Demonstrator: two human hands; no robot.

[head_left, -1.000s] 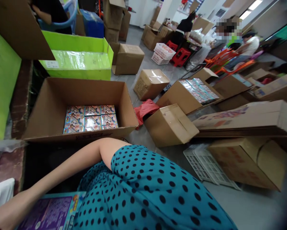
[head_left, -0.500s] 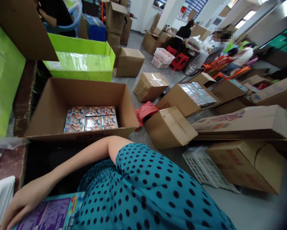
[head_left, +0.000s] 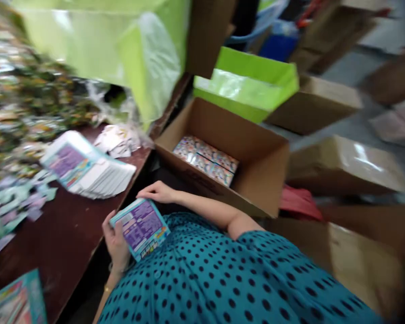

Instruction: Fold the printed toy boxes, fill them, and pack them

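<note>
Close against the teal polka-dot dress, both hands hold a small printed box with a purple back panel, tilted on the lap. The left hand wraps its lower left edge, fingers curled behind it; the right hand rests on its upper corner with fingers bent loosely down. Just left, a dark wooden worktop carries a fanned stack of flat box blanks and scattered printed pieces. Beyond the hands stands an open cardboard carton with a layer of shiny packets at its bottom. Farther off sits a green carton, blurred.
</note>
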